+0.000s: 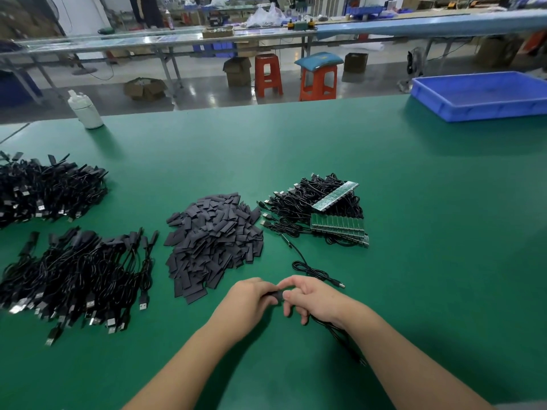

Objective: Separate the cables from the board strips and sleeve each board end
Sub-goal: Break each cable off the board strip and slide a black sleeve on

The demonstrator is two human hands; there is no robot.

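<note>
My left hand (247,300) and my right hand (313,297) meet low in the middle of the green table and together pinch a short black sleeve (273,295) between their fingertips. A thin black cable (340,335) trails from under my right hand toward the near right. Another loose cable (310,269) lies just beyond my hands. A heap of flat dark sleeves (213,244) sits ahead to the left. Green board strips (337,226) with attached black cables lie ahead to the right.
Two piles of black cables, one at the near left (80,276) and one at the far left (47,187). A white bottle (85,109) stands at the far left edge. A blue tray (479,96) sits at the far right. Stools and benches stand beyond the table.
</note>
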